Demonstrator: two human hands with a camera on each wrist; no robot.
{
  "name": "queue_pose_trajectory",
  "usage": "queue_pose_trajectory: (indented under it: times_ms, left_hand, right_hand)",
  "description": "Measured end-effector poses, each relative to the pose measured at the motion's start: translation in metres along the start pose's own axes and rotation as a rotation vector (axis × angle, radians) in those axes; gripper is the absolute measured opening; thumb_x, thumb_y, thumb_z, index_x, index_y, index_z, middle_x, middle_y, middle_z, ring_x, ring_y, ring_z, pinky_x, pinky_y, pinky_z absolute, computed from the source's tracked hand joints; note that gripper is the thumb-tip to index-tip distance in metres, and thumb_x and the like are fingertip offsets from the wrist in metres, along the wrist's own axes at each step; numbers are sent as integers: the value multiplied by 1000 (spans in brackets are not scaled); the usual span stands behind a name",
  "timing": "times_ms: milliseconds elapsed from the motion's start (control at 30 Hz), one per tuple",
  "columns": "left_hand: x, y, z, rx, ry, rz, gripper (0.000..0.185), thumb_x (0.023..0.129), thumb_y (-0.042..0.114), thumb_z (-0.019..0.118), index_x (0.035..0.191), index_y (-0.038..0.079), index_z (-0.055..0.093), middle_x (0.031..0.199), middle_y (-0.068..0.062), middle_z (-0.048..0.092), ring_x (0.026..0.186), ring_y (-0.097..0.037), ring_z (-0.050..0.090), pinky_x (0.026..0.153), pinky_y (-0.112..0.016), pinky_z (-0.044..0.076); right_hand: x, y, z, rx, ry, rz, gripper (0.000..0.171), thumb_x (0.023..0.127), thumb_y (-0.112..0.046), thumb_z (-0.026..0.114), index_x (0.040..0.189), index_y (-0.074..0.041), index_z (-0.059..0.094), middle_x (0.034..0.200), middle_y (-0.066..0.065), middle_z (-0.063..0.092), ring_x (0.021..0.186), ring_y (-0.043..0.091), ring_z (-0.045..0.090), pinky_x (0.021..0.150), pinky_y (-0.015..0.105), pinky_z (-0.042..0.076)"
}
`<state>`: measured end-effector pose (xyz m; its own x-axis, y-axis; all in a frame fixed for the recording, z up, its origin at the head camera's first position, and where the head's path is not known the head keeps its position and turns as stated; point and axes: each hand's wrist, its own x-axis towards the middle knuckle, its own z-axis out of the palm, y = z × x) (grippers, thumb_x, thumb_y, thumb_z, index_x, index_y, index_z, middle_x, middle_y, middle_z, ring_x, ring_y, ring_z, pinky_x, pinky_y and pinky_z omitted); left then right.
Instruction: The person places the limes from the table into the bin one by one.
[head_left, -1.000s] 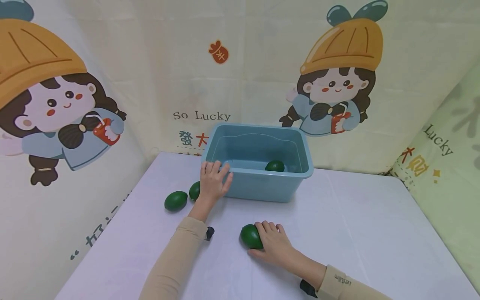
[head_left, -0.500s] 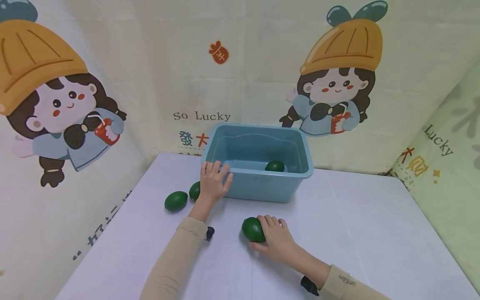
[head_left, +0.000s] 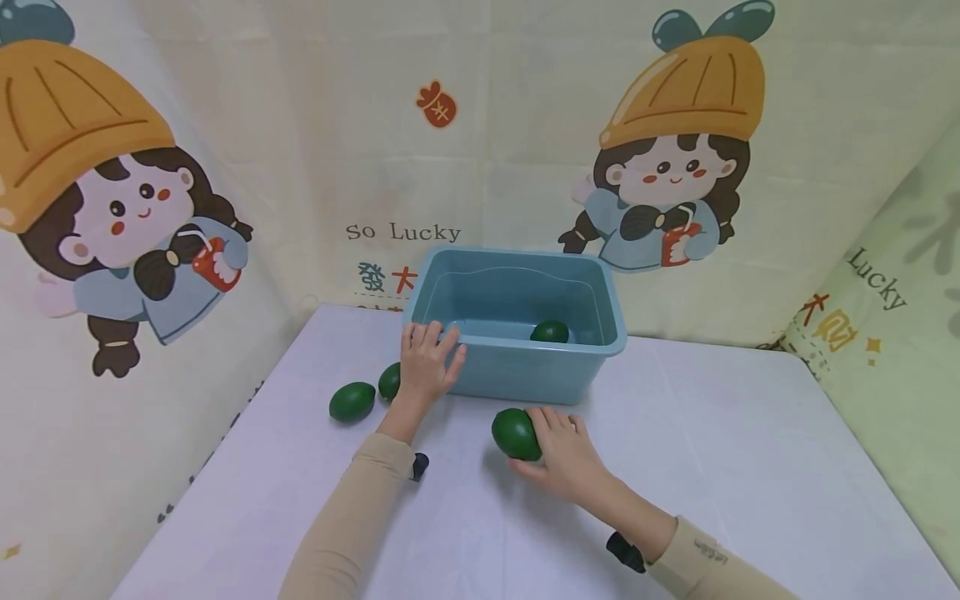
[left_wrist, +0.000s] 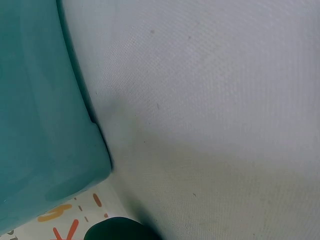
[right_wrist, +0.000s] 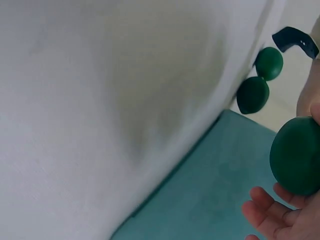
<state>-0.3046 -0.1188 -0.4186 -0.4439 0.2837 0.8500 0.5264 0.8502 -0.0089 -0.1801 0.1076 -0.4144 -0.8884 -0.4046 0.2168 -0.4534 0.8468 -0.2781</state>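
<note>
A dark green lime (head_left: pixel 516 434) is held in my right hand (head_left: pixel 567 461), above the white table in front of the bin. Its left side shows, while the thumb and fingers cover the rest. In the right wrist view the held lime (right_wrist: pixel 296 156) sits against the palm. My left hand (head_left: pixel 426 362) grips the front-left rim of the blue plastic bin (head_left: pixel 517 372), fingers over the edge. Another lime (head_left: pixel 551 332) lies inside the bin. Left of it, on the table, are a whole visible lime (head_left: pixel 352 402) and one (head_left: pixel 390 382) partly hidden by my left hand.
The white-covered table (head_left: pixel 675 442) ends at a printed cloth backdrop (head_left: pixel 510 167) just behind the bin. More cloth walls close in both sides. A dark wrist camera mount (head_left: pixel 626 552) sits under my right wrist.
My right hand has raised the lime off the table and carried it forward and slightly right, toward the bin. The left hand and bin have stayed in place.
</note>
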Motion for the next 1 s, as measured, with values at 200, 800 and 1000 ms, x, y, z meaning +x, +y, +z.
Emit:
queue_pose_trajectory:
  times_ms: [200,800,1000]
  left_hand:
    - [0,-1,1,0,-5,-1,42,96,38,26,95,11,58,88,-11,50,82,-28,43,83,-48,30]
    - [1,-3,1,-2,2,-2,41,96,38,27,95,11,59,88,-11,50,82,-28,44,84,-48,30]
    - [1,-4,3,3,10,6,41,96,38,26,95,11,58,88,-10,50,82,-27,44,84,-48,30]
  right_hand:
    - [5,0,-13,-13,60,-16,67,72,-49,70,117,-5,48,102,6,52,94,24,50,80,45,37]
    - [22,1,-48,-29,112,-13,67,72,-49,70,118,-4,49,105,8,54,96,24,49,80,46,37]
    - [30,4,-58,-23,128,-6,68,72,-46,71,119,-3,47,108,10,54,100,26,49,81,47,36]
